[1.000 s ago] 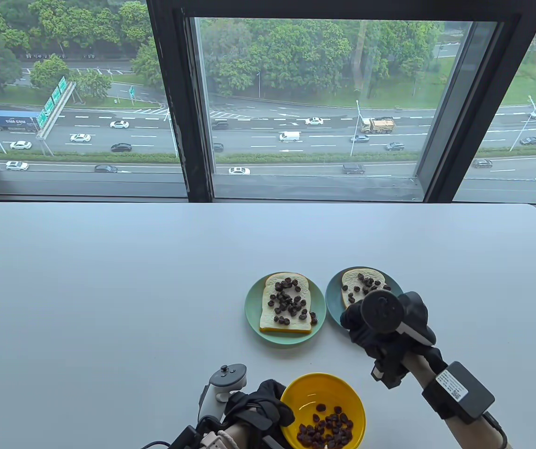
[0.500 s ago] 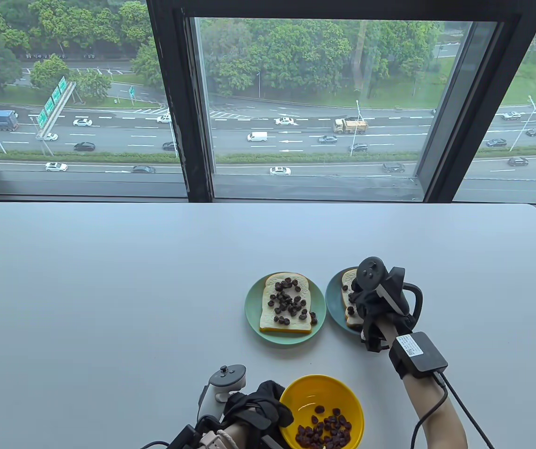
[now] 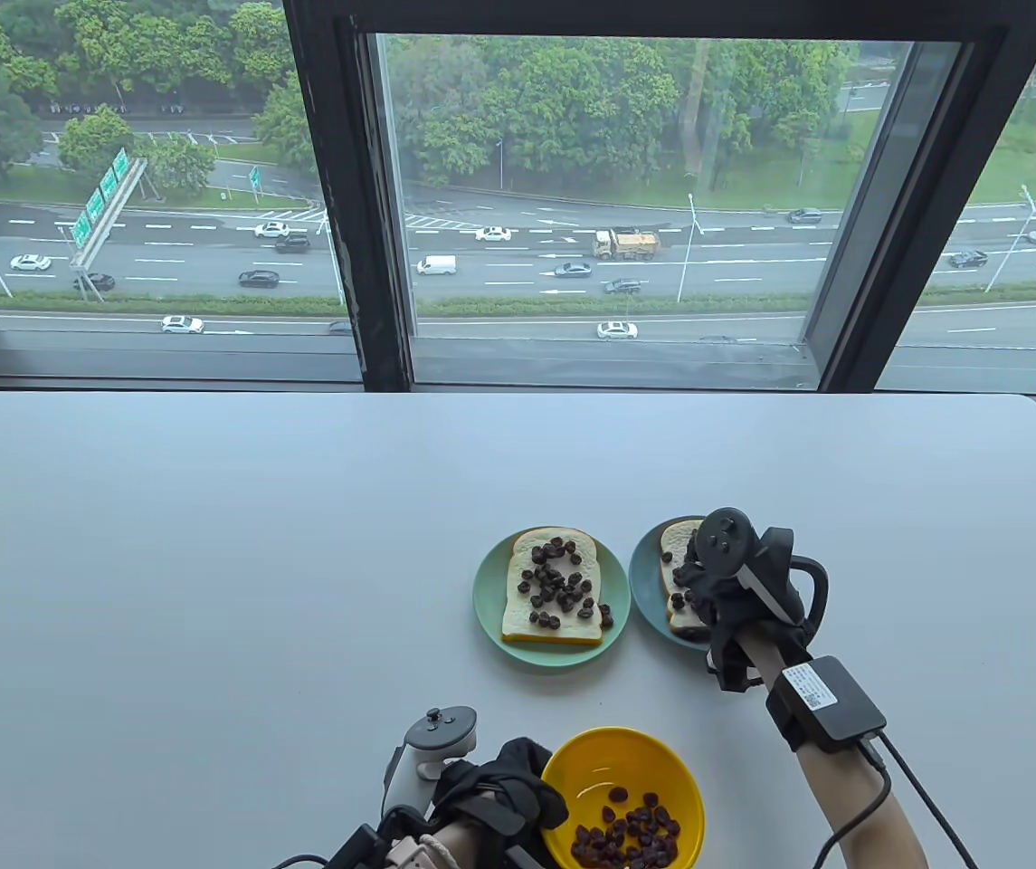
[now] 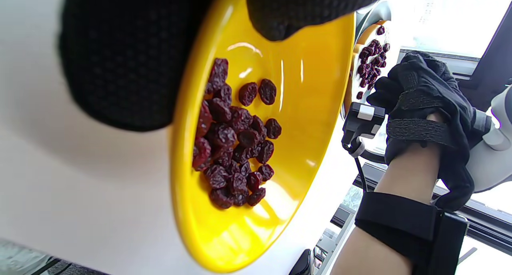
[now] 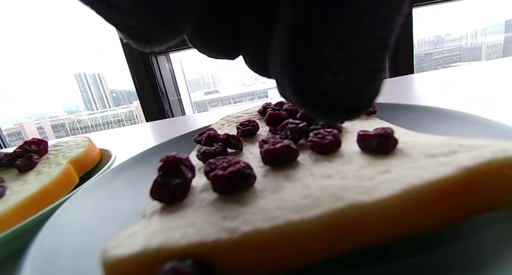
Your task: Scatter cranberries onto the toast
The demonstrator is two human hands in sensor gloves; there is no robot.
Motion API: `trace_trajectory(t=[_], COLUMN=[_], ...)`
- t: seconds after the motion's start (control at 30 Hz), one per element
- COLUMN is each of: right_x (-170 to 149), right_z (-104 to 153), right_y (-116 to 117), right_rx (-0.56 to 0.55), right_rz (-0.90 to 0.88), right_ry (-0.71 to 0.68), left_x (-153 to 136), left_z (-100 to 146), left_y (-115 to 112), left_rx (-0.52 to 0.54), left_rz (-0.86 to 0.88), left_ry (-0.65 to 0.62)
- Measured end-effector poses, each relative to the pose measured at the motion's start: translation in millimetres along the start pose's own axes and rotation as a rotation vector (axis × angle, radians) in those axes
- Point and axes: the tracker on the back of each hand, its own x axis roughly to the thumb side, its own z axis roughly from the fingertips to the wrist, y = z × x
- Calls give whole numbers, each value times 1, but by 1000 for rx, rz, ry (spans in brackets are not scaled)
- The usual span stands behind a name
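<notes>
A yellow bowl [image 3: 653, 760] of dried cranberries [image 3: 631, 833] stands at the table's near edge. My left hand [image 3: 546, 797] grips its left rim, and in the left wrist view my thumb [image 4: 304, 7] lies over the rim of the bowl [image 4: 312, 87]. My right hand [image 3: 694, 584] hovers low over the right toast [image 3: 676, 543] on a blue plate [image 3: 646, 588]. Its fingers [image 5: 320, 67] are bunched just above the cranberries [image 5: 280, 147] on that toast [image 5: 340, 195]. Whether they hold any is hidden. The left toast [image 3: 572, 631], on a green plate [image 3: 490, 602], carries several cranberries.
The two plates stand side by side, nearly touching, just beyond the bowl. The white table [image 3: 210, 561] reaches back to a large window [image 3: 590, 208]. A cable runs from my right wrist unit [image 3: 830, 706] off the bottom edge.
My right hand has moved from beside the bowl up over the right toast and lowered onto it, now covering most of it. The left hand and bowl have stayed put.
</notes>
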Motion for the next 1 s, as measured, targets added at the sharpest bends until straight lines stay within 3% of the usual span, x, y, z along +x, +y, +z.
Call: trace_trajectory(t=[0.17, 0.27, 0.4, 0.53, 0.63, 0.8, 1.0], right_x=[3, 15, 40, 67, 76, 86, 88], right_z=[31, 61, 108, 153, 175, 191, 197], right_y=[-12, -19, -25, -17, -2, 13, 22], right_rx=[62, 146, 360, 561, 612, 593, 388], right_rz=[-141, -252, -319, -128, 79, 152, 182], right_ry=[-132, -310, -607, -838, -912, -974, -978], left_x=[0, 0, 1, 1, 2, 5, 8], left_z=[-1, 0, -1, 1, 3, 6, 10], left_y=[0, 0, 0, 1, 1, 1, -1], left_rx=[3, 8, 14, 23, 20, 30, 12], left_rz=[0, 8, 16, 27, 52, 32, 90], left_ry=[-1, -1, -8, -21, -39, -84, -104])
